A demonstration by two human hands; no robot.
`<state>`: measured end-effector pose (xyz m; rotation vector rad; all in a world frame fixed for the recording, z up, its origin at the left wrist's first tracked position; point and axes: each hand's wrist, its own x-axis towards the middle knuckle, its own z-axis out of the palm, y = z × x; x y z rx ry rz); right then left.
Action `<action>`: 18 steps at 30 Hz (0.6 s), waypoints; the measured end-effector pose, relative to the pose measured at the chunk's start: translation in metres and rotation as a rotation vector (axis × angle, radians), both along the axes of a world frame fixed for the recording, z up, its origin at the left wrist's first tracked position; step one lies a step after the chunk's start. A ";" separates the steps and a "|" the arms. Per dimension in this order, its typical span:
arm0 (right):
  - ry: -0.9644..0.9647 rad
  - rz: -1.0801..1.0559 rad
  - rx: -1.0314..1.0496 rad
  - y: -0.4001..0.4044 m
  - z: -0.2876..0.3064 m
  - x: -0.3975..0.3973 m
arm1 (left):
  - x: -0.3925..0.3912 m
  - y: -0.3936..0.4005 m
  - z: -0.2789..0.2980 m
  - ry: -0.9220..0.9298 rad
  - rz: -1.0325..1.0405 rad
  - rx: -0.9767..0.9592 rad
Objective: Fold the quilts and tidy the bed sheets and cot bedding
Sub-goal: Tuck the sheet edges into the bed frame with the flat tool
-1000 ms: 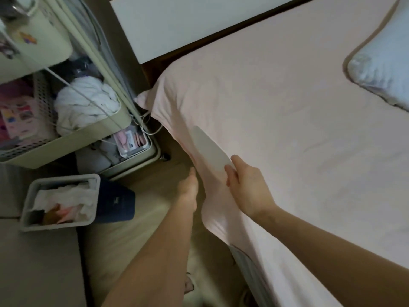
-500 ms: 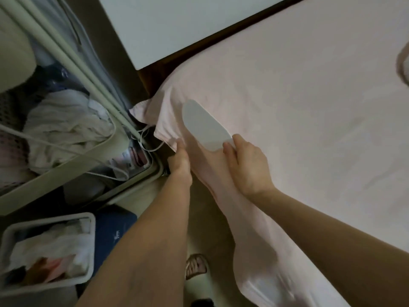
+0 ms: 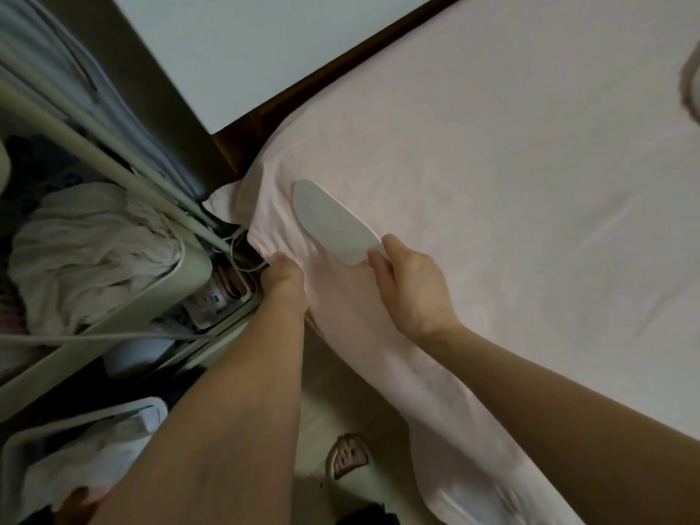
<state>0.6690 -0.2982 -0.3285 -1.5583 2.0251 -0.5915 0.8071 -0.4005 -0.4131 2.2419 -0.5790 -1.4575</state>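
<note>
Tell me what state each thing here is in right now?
Pale pink bed sheet: smooth on top, bunched and loose at the corner.
Flat white plastic paddle: lying against the sheet corner.
Right hand: holds the paddle's end.
Left hand: grips the sheet's edge.
Cream slipper: on the floor.

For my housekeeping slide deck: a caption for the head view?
Right hand holds a white tucking paddle on the pink sheet while left hand grips its corner.

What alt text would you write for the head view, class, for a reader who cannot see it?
A person's right hand holds a flat white paddle against the pink bed sheet at the mattress corner, while the left hand grips the sheet's gathered edge. A cream trolley of white laundry stands beside the bed.
</note>
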 end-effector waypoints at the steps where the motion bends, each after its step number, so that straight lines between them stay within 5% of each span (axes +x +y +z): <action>1: -0.028 -0.009 -0.001 0.004 0.007 -0.004 | -0.007 0.017 0.001 0.027 -0.024 0.033; 5: -0.061 -0.031 -0.016 0.038 0.037 -0.023 | -0.042 0.092 0.025 0.190 -0.110 0.236; 11: -0.066 -0.150 -0.051 0.129 0.070 -0.063 | -0.082 0.202 0.068 0.334 -0.139 0.252; 18: -0.087 -0.188 -0.048 0.282 0.085 -0.111 | -0.111 0.342 0.058 0.239 0.043 0.122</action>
